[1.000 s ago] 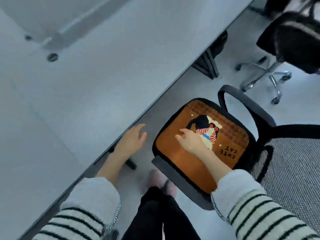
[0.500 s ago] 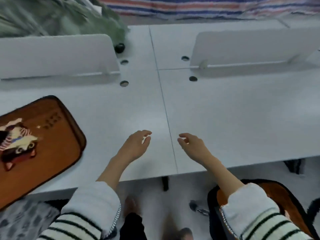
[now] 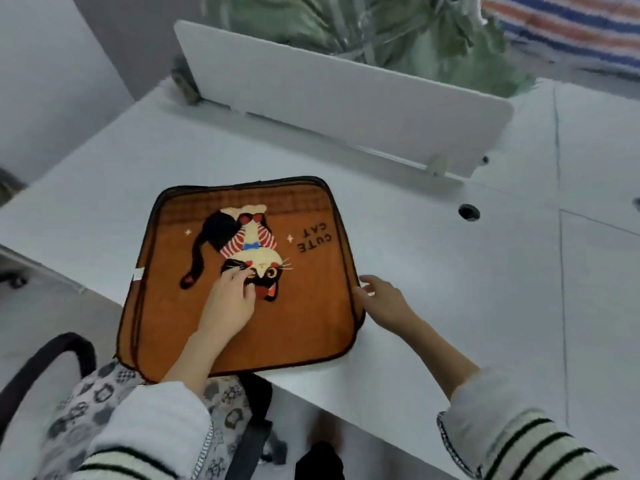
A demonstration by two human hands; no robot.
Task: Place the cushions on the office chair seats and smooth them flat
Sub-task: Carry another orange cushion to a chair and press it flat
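Note:
An orange cushion (image 3: 301,313) with a cat picture and the words "CUTE CAT" lies on the white desk (image 3: 450,271), its near edge hanging over the desk's front. Extra rims along its left side suggest a stack of cushions. My left hand (image 3: 228,303) rests on top of the cushion, fingertips on the cat's face. My right hand (image 3: 384,299) is at the cushion's right edge, fingers loosely bent and touching the rim. An office chair seat (image 3: 86,403) below at the left carries a grey patterned cover.
The chair's black armrest (image 3: 45,362) curves up at the lower left. A white divider panel (image 3: 346,98) stands across the back of the desk, with green material (image 3: 381,26) behind it. A cable hole (image 3: 468,212) sits right of the cushion.
My view swung left from the chair with a cushion on it to the desk. Both hands moved from the bare desk onto the orange cushion lying there.

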